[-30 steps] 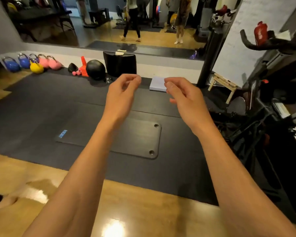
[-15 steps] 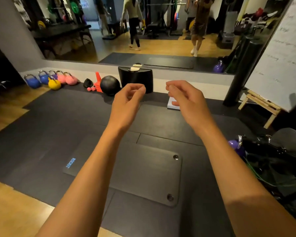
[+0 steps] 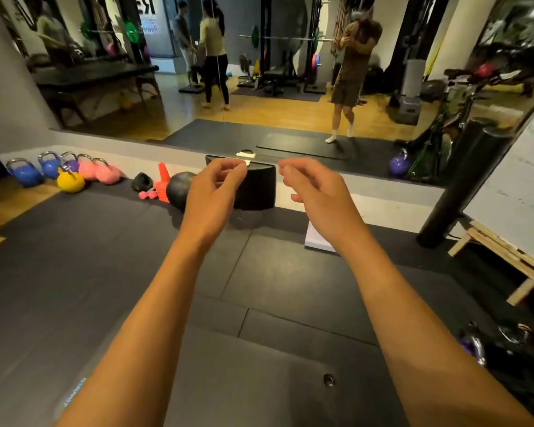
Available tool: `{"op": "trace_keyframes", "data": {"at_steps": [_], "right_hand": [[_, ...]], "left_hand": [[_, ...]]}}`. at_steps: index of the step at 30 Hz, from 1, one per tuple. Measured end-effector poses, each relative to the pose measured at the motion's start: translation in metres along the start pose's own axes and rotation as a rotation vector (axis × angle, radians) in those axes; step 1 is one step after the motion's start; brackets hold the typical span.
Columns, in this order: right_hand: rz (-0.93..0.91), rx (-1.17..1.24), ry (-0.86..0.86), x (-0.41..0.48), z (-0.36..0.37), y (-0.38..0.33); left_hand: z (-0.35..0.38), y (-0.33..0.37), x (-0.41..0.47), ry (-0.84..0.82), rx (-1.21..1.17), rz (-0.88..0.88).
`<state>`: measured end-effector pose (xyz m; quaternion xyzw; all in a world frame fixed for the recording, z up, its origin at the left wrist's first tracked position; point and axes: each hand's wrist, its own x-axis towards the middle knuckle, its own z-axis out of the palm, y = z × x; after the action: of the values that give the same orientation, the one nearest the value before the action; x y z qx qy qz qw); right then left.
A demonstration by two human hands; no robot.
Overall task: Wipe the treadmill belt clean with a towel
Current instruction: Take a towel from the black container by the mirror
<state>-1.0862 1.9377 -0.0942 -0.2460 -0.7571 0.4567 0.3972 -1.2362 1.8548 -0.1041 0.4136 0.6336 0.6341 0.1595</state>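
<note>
On the far side of the room, a wall mirror (image 3: 275, 112) spans most of the width and reflects wooden flooring, racks and standing people. Below it, black rubber floor tiles (image 3: 74, 257) with a matte, fine-grained surface fill the middle and near ground. A smoother dark panel (image 3: 244, 380) with a metal eyelet (image 3: 329, 379) lies flat at the near edge.

At right, a white board (image 3: 521, 180) with faint writing leans on a pale wooden stand (image 3: 500, 257), beside an upright black cylinder (image 3: 463, 186). At the far centre stands a glossy black box (image 3: 256, 189) with a curved top. To its left are a matte black ball (image 3: 178, 192), a ribbed orange cone (image 3: 163, 180), and a row of blue, purple, pink and yellow kettlebells (image 3: 71, 180).

A pale folded piece (image 3: 245, 155), soft-edged, lies flat on top of the box with its long axis running left to right. Whether it is the towel cannot be told. A flat pale pad (image 3: 315, 238) lies on the tiles, partly behind the right wrist.

Two bare forearms reach from near to far over the tiles. The left hand (image 3: 213, 195) is held in the air with the fingers loosely curled and the tips close to the thumb, holding nothing. The right hand (image 3: 318, 195) is likewise loosely curled, with a narrow gap between fingers and thumb, and it touches nothing.
</note>
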Motion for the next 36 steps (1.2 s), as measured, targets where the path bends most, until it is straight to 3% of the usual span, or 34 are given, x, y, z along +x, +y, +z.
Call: {"op": "trace_keyframes", "data": {"at_steps": [10, 23, 36], "right_hand": [[0.001, -0.018, 0.028, 0.228, 0.019, 0.092], [0.045, 0.091, -0.082, 0.502, 0.07, 0.185], [0.129, 0.017, -0.023, 0.748, 0.156, 0.291]], "left_hand": [[0.035, -0.075, 0.232, 0.004, 0.002, 0.019], [0.039, -0.159, 0.494, 0.132, 0.011, -0.048], [0.013, -0.281, 0.775, 0.05, 0.003, -0.03]]}}
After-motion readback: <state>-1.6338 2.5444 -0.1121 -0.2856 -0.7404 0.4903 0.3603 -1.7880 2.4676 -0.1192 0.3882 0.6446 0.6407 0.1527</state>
